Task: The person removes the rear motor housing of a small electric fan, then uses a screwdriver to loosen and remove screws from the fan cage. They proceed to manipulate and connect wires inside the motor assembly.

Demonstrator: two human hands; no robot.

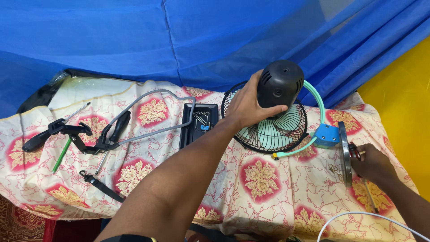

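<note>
The left hand (247, 105) reached forward, fingers wrapped around the fan's black motor housing (281, 84). The fan (268, 127) lay grille-down on the tabletop (251, 188). Right of the fan, near the edge, the right hand (371, 162) gripped its round base (344, 152). Open cloth lay before the fan.

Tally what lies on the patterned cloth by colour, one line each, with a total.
Black: 3 – fan motor housing under the left hand, flat tray, clamp-like tool
Green: 1 – thin stick
Blue: 1 – fan bracket block
Grey: 1 – round base disc at the right hand
Total: 6
</note>
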